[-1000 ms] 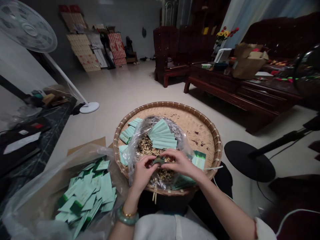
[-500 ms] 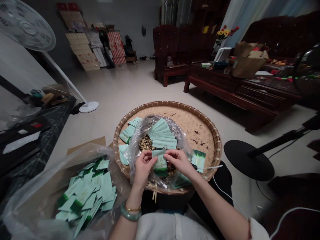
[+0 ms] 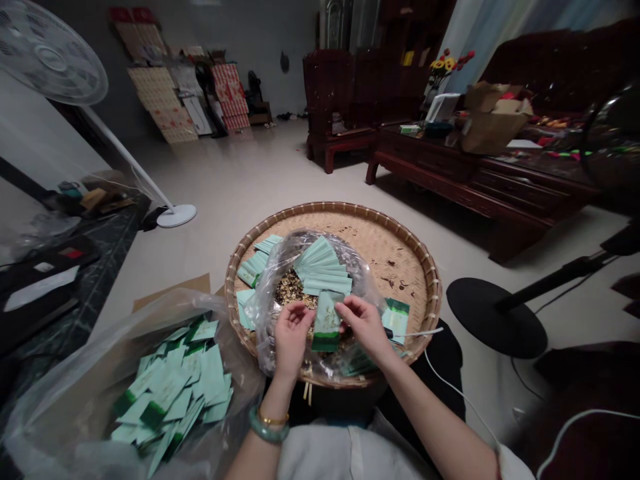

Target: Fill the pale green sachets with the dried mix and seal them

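Head view: a pale green paper sachet with a dark green band (image 3: 326, 323) stands just below the centre of the round woven bamboo tray (image 3: 400, 260), toward 6 o'clock, pinched near its top by the right hand (image 3: 365, 327). The left hand (image 3: 293, 340) curls open just beside it, apart. A light, steady pinch keeps it upright above the brown dried flakes (image 3: 293, 290) in the clear plastic bag (image 3: 367, 287).

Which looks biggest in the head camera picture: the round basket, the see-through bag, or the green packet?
Largest to smallest in the head view:
1. The round woven tray
2. The clear plastic bag
3. The green packet, which looks smallest even though it is closest to the camera
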Action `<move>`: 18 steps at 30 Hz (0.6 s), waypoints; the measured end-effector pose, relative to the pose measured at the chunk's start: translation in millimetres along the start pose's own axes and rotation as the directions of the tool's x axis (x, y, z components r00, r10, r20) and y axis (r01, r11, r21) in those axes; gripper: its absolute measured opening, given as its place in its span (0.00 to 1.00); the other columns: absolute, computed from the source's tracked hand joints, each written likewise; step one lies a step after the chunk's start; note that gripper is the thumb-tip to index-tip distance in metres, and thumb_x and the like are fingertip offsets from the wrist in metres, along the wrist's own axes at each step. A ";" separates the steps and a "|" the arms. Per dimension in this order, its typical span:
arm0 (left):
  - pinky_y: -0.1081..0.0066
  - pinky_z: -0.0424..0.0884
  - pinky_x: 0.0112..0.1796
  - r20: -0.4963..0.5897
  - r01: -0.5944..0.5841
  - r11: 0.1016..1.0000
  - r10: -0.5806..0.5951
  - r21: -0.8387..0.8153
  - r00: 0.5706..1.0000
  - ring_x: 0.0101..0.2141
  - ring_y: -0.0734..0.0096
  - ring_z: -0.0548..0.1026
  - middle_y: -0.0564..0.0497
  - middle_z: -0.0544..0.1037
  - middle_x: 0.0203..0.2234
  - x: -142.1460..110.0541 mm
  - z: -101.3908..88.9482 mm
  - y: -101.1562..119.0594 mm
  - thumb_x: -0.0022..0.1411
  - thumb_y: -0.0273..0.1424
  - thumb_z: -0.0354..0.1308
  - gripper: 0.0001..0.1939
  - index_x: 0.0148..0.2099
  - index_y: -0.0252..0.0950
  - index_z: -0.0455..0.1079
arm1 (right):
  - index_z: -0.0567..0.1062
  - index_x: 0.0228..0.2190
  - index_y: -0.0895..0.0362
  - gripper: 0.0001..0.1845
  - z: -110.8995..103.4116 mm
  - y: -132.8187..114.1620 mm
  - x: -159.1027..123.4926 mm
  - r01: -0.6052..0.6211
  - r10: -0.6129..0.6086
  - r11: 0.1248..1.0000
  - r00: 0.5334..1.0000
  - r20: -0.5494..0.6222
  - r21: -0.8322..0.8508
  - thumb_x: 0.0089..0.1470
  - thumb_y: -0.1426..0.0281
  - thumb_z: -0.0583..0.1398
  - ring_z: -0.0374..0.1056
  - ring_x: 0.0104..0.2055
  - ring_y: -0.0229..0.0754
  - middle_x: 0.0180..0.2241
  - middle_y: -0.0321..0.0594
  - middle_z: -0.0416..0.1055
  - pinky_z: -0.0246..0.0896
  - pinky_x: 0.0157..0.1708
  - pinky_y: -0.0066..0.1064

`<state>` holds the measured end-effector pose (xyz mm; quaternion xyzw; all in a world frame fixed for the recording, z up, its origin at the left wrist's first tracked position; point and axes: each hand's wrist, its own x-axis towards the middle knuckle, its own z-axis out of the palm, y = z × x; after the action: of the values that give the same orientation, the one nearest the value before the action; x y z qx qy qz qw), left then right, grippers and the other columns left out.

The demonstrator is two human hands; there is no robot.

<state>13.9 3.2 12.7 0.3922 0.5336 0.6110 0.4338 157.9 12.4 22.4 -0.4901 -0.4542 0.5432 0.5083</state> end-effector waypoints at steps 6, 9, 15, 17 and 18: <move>0.71 0.70 0.31 0.293 0.249 0.967 -0.225 -0.047 0.929 0.28 0.69 0.75 0.50 0.79 0.25 -1.9 0.9 0.4 0.45 0.36 0.67 0.14 0.33 0.31 0.76 | 0.70 0.25 0.57 0.22 -0.8 -2.6 -1.2 -0.003 0.002 1.000 1.000 0.021 0.022 0.40 0.51 0.65 0.59 0.17 0.33 0.20 0.32 0.64 0.59 0.16 0.26; 0.73 0.69 0.28 0.287 0.296 0.952 -0.264 -0.075 0.921 0.24 0.72 0.73 0.52 0.77 0.21 -4.6 1.7 0.0 0.46 0.37 0.67 0.13 0.29 0.31 0.75 | 0.72 0.28 0.58 0.21 1.4 -4.6 0.7 0.017 -0.015 1.000 0.996 0.084 -0.027 0.38 0.55 0.67 0.60 0.21 0.34 0.24 0.35 0.69 0.58 0.18 0.25; 0.74 0.69 0.29 0.332 0.300 0.952 -0.265 -0.058 0.905 0.25 0.73 0.73 0.52 0.77 0.23 -7.8 3.8 5.7 0.43 0.36 0.69 0.16 0.33 0.32 0.75 | 0.72 0.18 0.60 0.20 5.2 -6.1 7.1 0.032 -0.029 0.998 0.998 0.048 -0.053 0.38 0.55 0.67 0.58 0.21 0.34 0.18 0.33 0.65 0.56 0.21 0.26; 0.72 0.70 0.30 0.412 0.339 0.941 -0.307 -0.005 0.858 0.26 0.70 0.74 0.51 0.78 0.25 -8.7 3.1 4.9 0.42 0.36 0.69 0.18 0.35 0.32 0.75 | 0.71 0.16 0.60 0.20 4.6 -5.1 8.1 0.049 -0.048 0.996 0.999 0.016 -0.069 0.38 0.56 0.67 0.56 0.21 0.33 0.18 0.33 0.62 0.52 0.19 0.25; 0.72 0.70 0.30 0.438 0.354 0.935 -0.330 0.029 0.836 0.26 0.70 0.74 0.50 0.78 0.25 -9.2 2.6 3.6 0.42 0.36 0.69 0.17 0.34 0.31 0.75 | 0.70 0.15 0.60 0.19 3.8 -4.3 8.4 0.057 -0.057 0.995 0.998 0.010 -0.081 0.38 0.57 0.67 0.55 0.21 0.33 0.18 0.32 0.62 0.51 0.19 0.25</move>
<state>18.9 -4.9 16.4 0.4057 0.4679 0.4342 0.6542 154.6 21.2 26.5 -0.4952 -0.4917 0.5114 0.5014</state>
